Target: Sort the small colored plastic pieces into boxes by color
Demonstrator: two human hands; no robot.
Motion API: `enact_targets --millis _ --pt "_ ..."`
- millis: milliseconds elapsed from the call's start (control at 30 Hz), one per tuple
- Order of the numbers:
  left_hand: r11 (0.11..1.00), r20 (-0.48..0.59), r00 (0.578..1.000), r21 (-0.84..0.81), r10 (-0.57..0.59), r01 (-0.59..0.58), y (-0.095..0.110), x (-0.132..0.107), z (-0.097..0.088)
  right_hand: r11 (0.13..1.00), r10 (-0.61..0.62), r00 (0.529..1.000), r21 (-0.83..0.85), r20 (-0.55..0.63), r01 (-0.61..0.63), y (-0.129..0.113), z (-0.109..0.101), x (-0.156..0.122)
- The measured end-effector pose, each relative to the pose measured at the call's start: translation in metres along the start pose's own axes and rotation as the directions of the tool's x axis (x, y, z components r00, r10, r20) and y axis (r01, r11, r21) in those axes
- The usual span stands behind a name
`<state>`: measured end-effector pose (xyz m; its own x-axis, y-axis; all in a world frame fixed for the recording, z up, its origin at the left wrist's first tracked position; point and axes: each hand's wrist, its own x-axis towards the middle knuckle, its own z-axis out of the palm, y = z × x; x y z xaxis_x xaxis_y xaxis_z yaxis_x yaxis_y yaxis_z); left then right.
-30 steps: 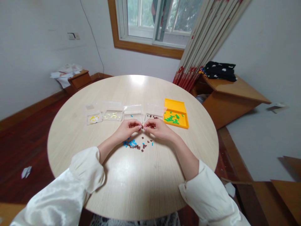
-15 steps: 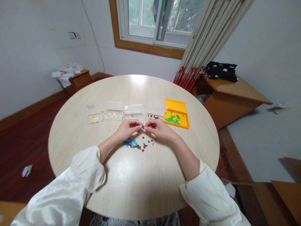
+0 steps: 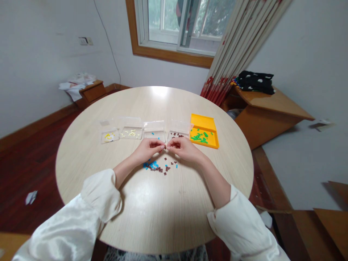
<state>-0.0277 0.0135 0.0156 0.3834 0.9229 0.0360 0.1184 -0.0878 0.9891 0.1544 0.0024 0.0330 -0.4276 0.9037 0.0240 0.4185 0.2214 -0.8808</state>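
Note:
My left hand (image 3: pixel 147 149) and my right hand (image 3: pixel 182 148) meet fingertip to fingertip above the middle of the table. Pinched between them is a small brown building brick (image 3: pixel 165 147), mostly covered by the fingers. Just below the hands lies a loose heap of blue bricks (image 3: pixel 153 165) and brown bricks (image 3: pixel 161 170). Behind my left hand stands a clear box (image 3: pixel 153 134) with a few blue pieces in it. Another clear box holding brown bricks (image 3: pixel 178 135) is partly hidden by my right hand.
A yellow box (image 3: pixel 217 144) with green bricks stands open at the right. To the left are clear boxes with pale pieces (image 3: pixel 132 133) and yellow pieces (image 3: pixel 110 136). All rest on a round wooden table (image 3: pixel 157 217), with a curtain (image 3: pixel 231 47) beyond its far edge.
Almost nothing differs. Both hands keep their place with fingertips together, and the small brown brick between them has shifted very slightly.

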Motion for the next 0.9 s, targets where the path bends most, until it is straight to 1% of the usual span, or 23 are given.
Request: enact_targets --millis 233,567,767,800,833,900 --pt "1.0 -0.01 1.0 0.03 0.009 -0.008 0.003 0.0 0.0 1.0 0.028 1.0 0.003 -0.007 -0.028 -0.005 0.001 0.0" --pt "0.999 -0.003 1.0 0.042 -0.004 0.005 0.003 -0.001 0.0 0.999 0.054 0.999 0.004 0.002 -0.054 -0.004 0.002 0.002" --pt "0.999 -0.019 1.0 0.035 0.014 -0.013 0.001 0.0 0.0 0.998 0.057 0.998 -0.003 -0.02 -0.057 -0.002 -0.007 0.002" --pt "0.999 -0.028 0.999 0.032 0.019 -0.018 0.0 0.0 0.0 0.998 0.061 0.998 -0.01 0.004 -0.061 -0.003 -0.009 0.0" --pt "0.999 -0.041 0.999 0.028 0.022 -0.021 0.0 0.001 0.0 0.997 0.072 0.996 -0.017 0.052 -0.071 -0.004 -0.012 -0.001" --pt "1.0 -0.064 0.998 0.017 0.026 -0.025 -0.001 0.001 -0.001 0.993 0.117 0.973 -0.046 0.199 -0.11 -0.006 -0.016 -0.004"
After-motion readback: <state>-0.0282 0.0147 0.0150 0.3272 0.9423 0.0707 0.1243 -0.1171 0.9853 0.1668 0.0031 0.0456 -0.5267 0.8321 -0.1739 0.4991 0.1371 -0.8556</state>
